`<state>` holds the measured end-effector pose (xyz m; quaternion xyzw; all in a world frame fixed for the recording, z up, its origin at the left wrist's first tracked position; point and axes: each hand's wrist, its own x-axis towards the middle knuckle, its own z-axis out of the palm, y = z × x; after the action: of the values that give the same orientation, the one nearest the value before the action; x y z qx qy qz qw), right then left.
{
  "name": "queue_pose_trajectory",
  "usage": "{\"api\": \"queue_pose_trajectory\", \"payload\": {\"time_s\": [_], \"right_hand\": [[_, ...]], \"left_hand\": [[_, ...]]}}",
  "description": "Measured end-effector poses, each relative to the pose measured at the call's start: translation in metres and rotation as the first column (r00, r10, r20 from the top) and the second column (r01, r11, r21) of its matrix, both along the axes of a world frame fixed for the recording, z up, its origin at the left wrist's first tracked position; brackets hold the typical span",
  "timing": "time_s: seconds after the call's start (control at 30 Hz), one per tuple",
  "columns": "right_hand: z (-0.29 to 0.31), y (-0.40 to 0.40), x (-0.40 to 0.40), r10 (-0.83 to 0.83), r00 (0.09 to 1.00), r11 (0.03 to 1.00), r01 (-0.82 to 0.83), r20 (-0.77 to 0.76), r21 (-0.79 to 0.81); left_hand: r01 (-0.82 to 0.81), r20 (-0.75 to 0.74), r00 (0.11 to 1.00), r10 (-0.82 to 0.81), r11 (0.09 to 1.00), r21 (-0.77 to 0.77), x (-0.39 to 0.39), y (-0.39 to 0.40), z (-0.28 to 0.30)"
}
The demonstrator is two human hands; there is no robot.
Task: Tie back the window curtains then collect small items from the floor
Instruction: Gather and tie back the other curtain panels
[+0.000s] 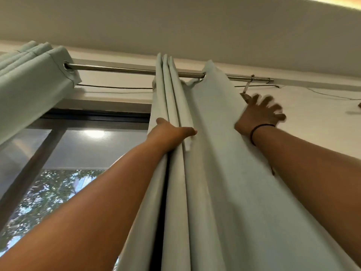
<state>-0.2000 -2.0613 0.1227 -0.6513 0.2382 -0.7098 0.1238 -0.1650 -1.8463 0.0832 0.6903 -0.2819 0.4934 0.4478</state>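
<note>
The view tilts up toward the ceiling. A pale grey-green fabric curtain panel (211, 163) hangs from a shiny metal curtain rod (121, 69) that runs across the top of the window. Its left part is bunched into tight vertical pleats, while the right part spreads flatter toward the wall.

The left hand (172, 131) reaches up and grips the bunched pleats, the thumb on the right of the folds and the fingers hidden behind the cloth on the left. The right hand (259, 114), blurred, is at the right edge of the same curtain near the wall, its fingers spread wide and holding nothing that can be made out. A thin black band (260, 128) circles that wrist.

A second curtain panel of the same pale fabric (33, 83) is gathered at the rod's left end, well apart from the first. Between them shows a dark-framed glass window (78, 149) with green leaves outside. A thin dark cord (115, 87) runs just below the rod.
</note>
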Motion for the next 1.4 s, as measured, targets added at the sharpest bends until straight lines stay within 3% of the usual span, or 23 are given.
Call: {"api": "queue_pose_trajectory", "payload": {"time_s": [0.07,0.1,0.23,0.33,0.47,0.57,0.67,0.77,0.87,1.03,1.17,1.27,1.4], "right_hand": [[-0.003,-0.036,0.003,0.29,0.955,0.957,-0.288,-0.065,0.038],[-0.006,-0.045,0.005,0.322,0.94,0.946,-0.325,-0.111,-0.01],[-0.013,-0.028,0.025,0.142,0.989,0.965,-0.148,-0.043,-0.218],[-0.01,0.034,0.042,0.105,0.987,0.91,-0.143,-0.118,-0.39],[0.014,0.114,0.031,0.347,0.935,0.794,-0.333,-0.071,-0.508],[0.03,0.159,0.009,0.531,0.842,0.635,-0.467,-0.091,-0.615],[0.032,0.171,0.01,0.516,0.837,0.544,-0.486,-0.184,-0.684],[0.018,0.15,0.032,0.375,0.873,0.598,-0.484,-0.31,-0.639],[0.005,0.132,0.044,0.272,0.899,0.728,-0.425,-0.343,-0.538],[0.0,0.115,0.053,0.239,0.969,0.882,-0.245,-0.066,-0.402],[0.004,0.096,0.057,0.235,0.972,0.843,-0.2,0.008,-0.5],[0.014,0.066,0.053,0.472,0.879,0.805,-0.397,0.069,-0.44],[0.012,0.043,0.048,0.59,0.804,0.762,-0.586,-0.079,-0.275]], "left_hand": [[-0.058,0.0,0.998,0.058,0.998,0.018,-0.006,-0.015,-0.002],[-0.088,0.003,0.996,0.088,0.996,0.017,-0.008,-0.02,-0.004],[-0.224,0.006,0.975,0.224,0.975,-0.011,-0.005,-0.024,-0.018],[-0.334,-0.011,0.942,0.334,0.942,-0.033,0.0,-0.011,-0.026],[-0.44,0.006,0.897,0.441,0.897,-0.047,-0.004,0.015,-0.034],[-0.471,0.053,0.879,0.473,0.881,-0.052,-0.007,0.035,-0.034],[-0.481,0.078,0.871,0.486,0.874,-0.068,-0.009,0.046,-0.03],[-0.41,0.079,0.906,0.416,0.908,-0.081,-0.002,0.044,-0.024],[-0.316,0.025,0.948,0.317,0.948,-0.051,0.012,0.03,-0.025],[-0.273,0.026,0.962,0.273,0.962,-0.011,0.026,0.005,-0.018],[-0.21,0.034,0.977,0.21,0.978,0.01,0.029,-0.005,-0.006],[-0.152,0.063,0.986,0.154,0.988,-0.025,0.034,-0.014,0.001],[-0.212,0.169,0.96,0.223,0.974,-0.079,0.041,-0.026,0.004]]}}
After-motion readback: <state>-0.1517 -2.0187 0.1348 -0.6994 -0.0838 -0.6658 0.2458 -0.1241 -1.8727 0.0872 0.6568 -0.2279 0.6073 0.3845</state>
